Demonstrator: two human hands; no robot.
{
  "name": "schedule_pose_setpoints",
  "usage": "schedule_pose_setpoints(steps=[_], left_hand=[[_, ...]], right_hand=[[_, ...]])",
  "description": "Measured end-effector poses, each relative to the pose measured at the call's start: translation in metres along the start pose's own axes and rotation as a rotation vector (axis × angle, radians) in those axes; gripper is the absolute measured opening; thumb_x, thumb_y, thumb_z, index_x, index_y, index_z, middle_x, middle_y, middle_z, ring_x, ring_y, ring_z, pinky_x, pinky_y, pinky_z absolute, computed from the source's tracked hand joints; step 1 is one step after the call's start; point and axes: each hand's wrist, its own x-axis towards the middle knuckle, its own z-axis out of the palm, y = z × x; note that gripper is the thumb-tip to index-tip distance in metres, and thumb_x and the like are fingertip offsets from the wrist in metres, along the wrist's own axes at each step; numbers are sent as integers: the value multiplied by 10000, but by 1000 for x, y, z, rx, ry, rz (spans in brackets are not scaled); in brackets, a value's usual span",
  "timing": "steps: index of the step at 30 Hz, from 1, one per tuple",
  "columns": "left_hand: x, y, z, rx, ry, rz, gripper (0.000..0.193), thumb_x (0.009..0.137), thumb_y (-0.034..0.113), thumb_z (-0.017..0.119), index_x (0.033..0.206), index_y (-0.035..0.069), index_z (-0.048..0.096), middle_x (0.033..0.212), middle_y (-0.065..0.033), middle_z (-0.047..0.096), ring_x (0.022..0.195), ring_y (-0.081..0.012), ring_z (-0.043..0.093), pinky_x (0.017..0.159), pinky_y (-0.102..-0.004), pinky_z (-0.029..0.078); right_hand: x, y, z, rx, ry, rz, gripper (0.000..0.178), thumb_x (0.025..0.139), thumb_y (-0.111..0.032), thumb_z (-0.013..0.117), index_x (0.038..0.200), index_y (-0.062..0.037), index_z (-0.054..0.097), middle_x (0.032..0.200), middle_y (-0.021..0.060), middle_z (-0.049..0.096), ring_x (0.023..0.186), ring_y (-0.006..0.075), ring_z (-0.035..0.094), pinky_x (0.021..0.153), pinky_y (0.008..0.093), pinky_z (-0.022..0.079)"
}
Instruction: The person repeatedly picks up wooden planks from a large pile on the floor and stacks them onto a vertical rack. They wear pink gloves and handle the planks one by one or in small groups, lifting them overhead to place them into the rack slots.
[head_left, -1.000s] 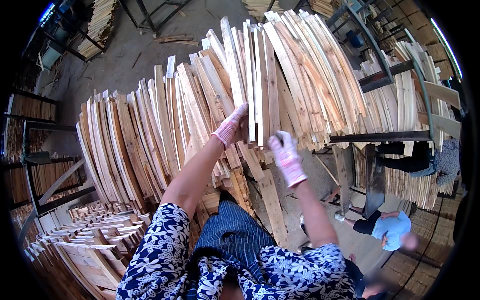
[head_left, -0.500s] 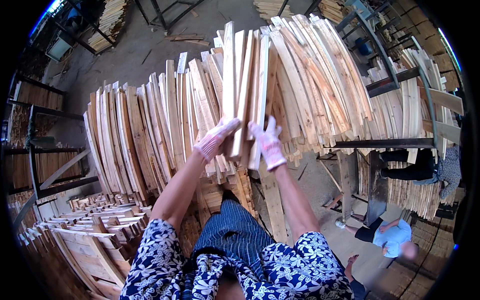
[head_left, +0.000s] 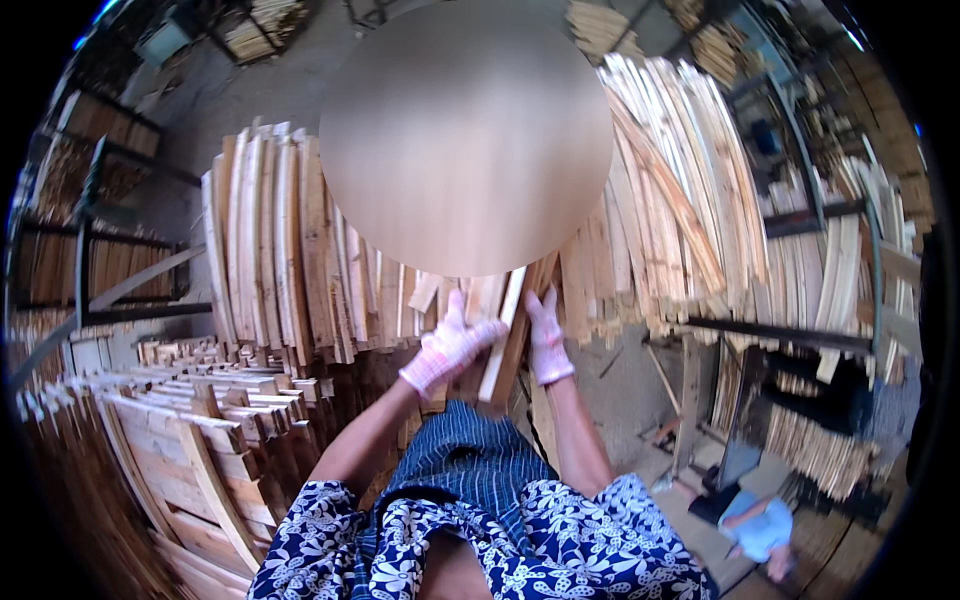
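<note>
Both my hands wear pale pink-and-white knit gloves. Between them I hold a small bundle of wooden strips (head_left: 503,345), whose near ends point toward my apron. My left hand (head_left: 450,348) grips the bundle from the left, its fingers reaching over the wood. On the other side, my right hand (head_left: 547,335) presses against the right edge of the strips. Beneath and beyond lies a wide row of similar strips (head_left: 270,240), laid side by side. A large blurred disc hides the far ends of the held strips and the middle of the row.
Nailed wooden frames (head_left: 190,440) are stacked at the lower left. Dark metal racks (head_left: 140,235) stand at the left, and another metal rail (head_left: 770,335) runs at the right. A person in a light blue shirt (head_left: 762,525) is at the lower right, near more stacked wood (head_left: 820,440).
My hands have drawn the held strips nearer to my body, and the bundle now tilts slightly. The view has shifted, and a blurred disc now covers the row's middle.
</note>
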Motion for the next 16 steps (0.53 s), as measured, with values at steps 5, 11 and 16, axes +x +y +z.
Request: schedule_pose_setpoints(steps=[5,11,16], left_hand=[[-86,3,-7,-217,80,23,1072,815,460,836,1582,30,224,1297,-164,632,1155,-204,603,1001,-329,498],[-128,-9,-10,-364,364,313,922,846,419,797,1535,53,307,1211,-190,649,1130,-255,635,941,-385,540],[-203,-2,-12,-470,699,566,971,861,489,777,1563,71,253,1321,-250,601,1264,-360,592,1067,-418,455]], right_hand=[[-55,-25,34,158,-153,-31,1034,958,-509,655,1630,8,64,1621,200,314,1432,288,404,1161,345,367],[-63,-79,83,31,-504,-249,602,1021,-383,565,1419,65,505,1400,204,542,1245,300,570,1076,428,476],[-108,-165,163,-223,-858,-352,862,948,-518,546,1599,-86,181,1448,256,455,1188,383,610,970,499,563]])
